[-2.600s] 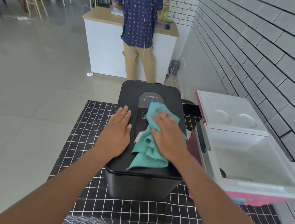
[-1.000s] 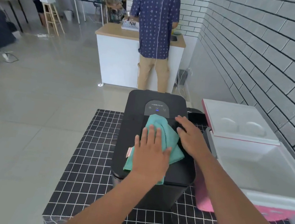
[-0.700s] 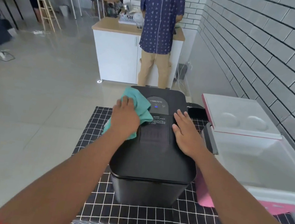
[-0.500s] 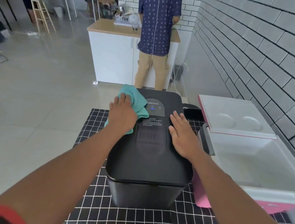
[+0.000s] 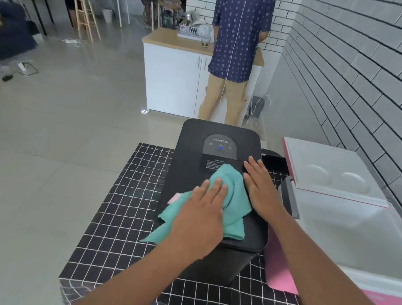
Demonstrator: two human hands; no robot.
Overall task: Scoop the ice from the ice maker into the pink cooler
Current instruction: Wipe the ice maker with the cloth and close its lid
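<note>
1. Pressing flat on a teal cloth [image 5: 232, 196], the left hand [image 5: 199, 221] lies with straight fingers on the closed lid of the black ice maker [image 5: 194, 156]; its grip is released, nothing curled around the cloth.
2. At about 2 o'clock from the left hand, the right hand [image 5: 262, 189] rests palm down on the lid's right side, fingers straight and together, its edge touching the cloth; this grip is released too.
3. The cloth is bunched between the hands, one corner hanging off the lid's left front edge toward 7 o'clock.
4. The ice maker stands on a surface covered with a black grid-patterned tablecloth [image 5: 121, 218], its control panel [image 5: 220, 146] at 12 o'clock showing a small blue light.
5. The pink cooler [image 5: 278, 276] sits just beside the ice maker at 3 o'clock, its white lid [image 5: 331, 173] swung open toward the brick wall [image 5: 369, 71]; whether ice lies inside cannot be told.
6. At 12 o'clock, well beyond, a person in a patterned shirt [image 5: 240, 30] stands with back turned at a white cabinet [image 5: 175, 80].
</note>
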